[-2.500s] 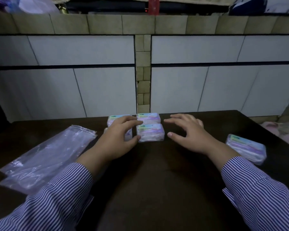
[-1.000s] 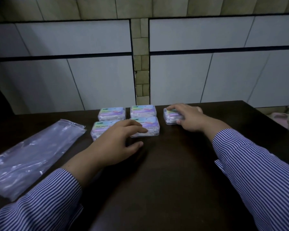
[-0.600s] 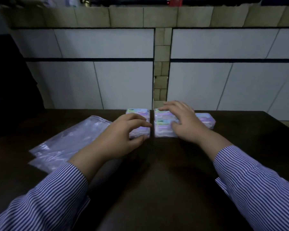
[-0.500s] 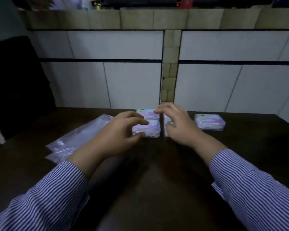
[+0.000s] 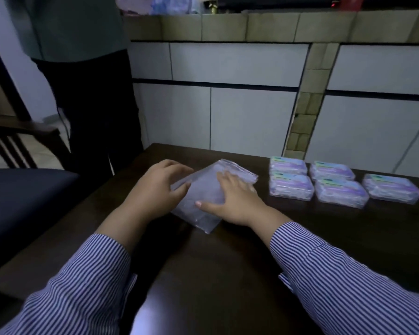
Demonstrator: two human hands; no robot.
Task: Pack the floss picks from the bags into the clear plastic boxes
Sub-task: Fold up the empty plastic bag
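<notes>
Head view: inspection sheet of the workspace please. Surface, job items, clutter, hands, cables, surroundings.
Surface: dark wooden table, set against a tiled wall.
Job's things: five clear plastic boxes with purple contents, lids on, grouped at the far right; flat plastic bags left of them, with no picks visible inside.
Clutter: nothing seen on the table.
Hands: left hand grips the bags' left edge; right hand lies flat on top, fingers straight.
Cables: nothing seen.
Surroundings: another person standing by the table's far left corner; chair on the left; ledge above the wall with blurred items.
</notes>
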